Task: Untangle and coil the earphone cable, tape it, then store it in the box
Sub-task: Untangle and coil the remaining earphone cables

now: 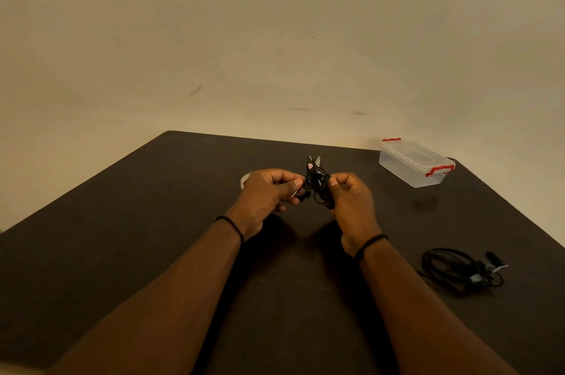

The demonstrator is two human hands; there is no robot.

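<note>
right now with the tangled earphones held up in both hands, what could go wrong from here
1. The earphone cable is a tight bundle pinched between the left hand and right hand; pulling apart could tighten knots.
2. The box has its lid on, so storing needs a free hand.
3. The scissors lie just behind the hands, blades pointing away; reaching blindly might knock them.

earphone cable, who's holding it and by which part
Both hands hold the bunched earphone cable: left hand pinches its left side, near the plug; right hand pinches its right side.
</note>
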